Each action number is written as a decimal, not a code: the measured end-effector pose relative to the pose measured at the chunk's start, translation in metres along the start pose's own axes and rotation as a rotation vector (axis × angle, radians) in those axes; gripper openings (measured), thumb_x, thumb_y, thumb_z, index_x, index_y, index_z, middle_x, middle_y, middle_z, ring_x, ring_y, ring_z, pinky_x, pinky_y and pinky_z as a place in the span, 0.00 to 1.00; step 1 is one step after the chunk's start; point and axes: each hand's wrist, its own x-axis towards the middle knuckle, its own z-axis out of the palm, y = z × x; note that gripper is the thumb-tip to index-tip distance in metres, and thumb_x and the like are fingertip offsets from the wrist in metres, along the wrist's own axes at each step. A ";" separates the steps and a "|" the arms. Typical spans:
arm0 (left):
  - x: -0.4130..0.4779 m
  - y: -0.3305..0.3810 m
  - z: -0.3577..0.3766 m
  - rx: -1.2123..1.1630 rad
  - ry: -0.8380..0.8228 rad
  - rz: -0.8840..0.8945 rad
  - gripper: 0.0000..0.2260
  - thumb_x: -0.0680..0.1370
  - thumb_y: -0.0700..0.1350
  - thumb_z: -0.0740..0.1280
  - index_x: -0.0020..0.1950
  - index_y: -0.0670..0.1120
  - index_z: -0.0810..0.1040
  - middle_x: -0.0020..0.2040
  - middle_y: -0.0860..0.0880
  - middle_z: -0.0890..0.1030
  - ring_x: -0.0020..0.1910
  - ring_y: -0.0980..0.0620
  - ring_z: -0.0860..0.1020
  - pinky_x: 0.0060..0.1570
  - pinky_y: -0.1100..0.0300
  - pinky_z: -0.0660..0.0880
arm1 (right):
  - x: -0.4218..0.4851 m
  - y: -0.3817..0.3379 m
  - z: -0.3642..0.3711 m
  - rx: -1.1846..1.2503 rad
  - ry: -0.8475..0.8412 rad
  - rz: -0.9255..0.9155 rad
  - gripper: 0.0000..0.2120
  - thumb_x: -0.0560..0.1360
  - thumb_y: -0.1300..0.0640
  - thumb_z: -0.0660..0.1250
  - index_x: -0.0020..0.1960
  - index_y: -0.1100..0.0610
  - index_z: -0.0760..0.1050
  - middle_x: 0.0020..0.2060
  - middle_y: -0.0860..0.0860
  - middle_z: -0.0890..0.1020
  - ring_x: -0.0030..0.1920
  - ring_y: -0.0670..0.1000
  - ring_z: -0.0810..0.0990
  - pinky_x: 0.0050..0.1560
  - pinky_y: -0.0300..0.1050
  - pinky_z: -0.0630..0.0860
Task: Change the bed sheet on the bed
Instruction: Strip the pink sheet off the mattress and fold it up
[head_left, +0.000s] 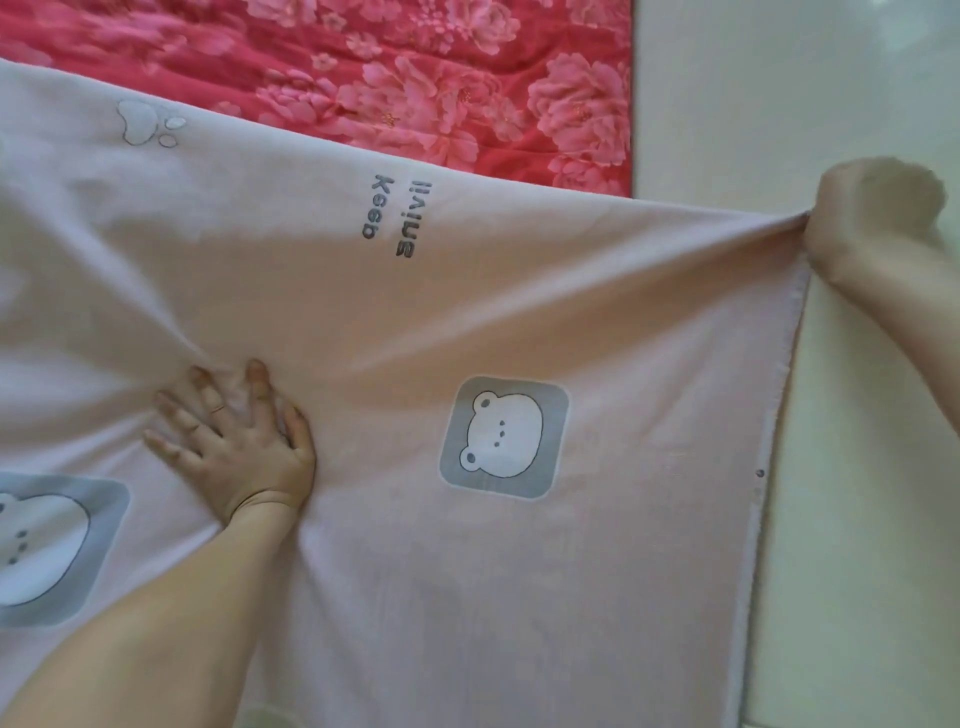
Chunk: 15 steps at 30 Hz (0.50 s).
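Bed sheet (519, 312), pale pink with bear prints, head view: spread across centre and lower frame over red floral bedding (415, 78), which shows at upper centre; left grip (234, 441) released, fingers splayed, pressing the cloth at lower left; right grip (878, 218) clenched on the sheet's edge at right, above pale floor (779, 78). Step judged: spreading; next, draw the edge taut and square to the bed.

Right of the pink sheet (519, 322), what looks like pale floor (852, 493) offers open passage.
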 end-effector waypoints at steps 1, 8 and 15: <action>0.000 -0.001 0.001 0.003 0.005 0.004 0.27 0.76 0.54 0.52 0.75 0.53 0.60 0.76 0.36 0.51 0.72 0.27 0.48 0.66 0.27 0.46 | 0.000 -0.009 0.004 -0.063 0.013 -0.005 0.14 0.74 0.72 0.53 0.52 0.77 0.74 0.48 0.73 0.77 0.51 0.71 0.77 0.53 0.54 0.72; 0.001 -0.001 0.003 0.030 0.026 0.000 0.26 0.76 0.55 0.50 0.75 0.54 0.60 0.76 0.37 0.53 0.73 0.28 0.49 0.67 0.29 0.45 | -0.026 -0.069 0.039 -0.160 -0.095 -0.039 0.19 0.77 0.67 0.55 0.66 0.61 0.69 0.60 0.66 0.73 0.61 0.66 0.71 0.60 0.55 0.66; 0.000 0.000 0.005 0.036 0.040 0.011 0.26 0.76 0.55 0.52 0.75 0.54 0.61 0.76 0.37 0.56 0.72 0.28 0.52 0.67 0.29 0.47 | -0.143 -0.194 0.102 0.018 -0.263 -0.838 0.32 0.77 0.34 0.50 0.77 0.41 0.47 0.77 0.54 0.51 0.76 0.60 0.50 0.70 0.69 0.46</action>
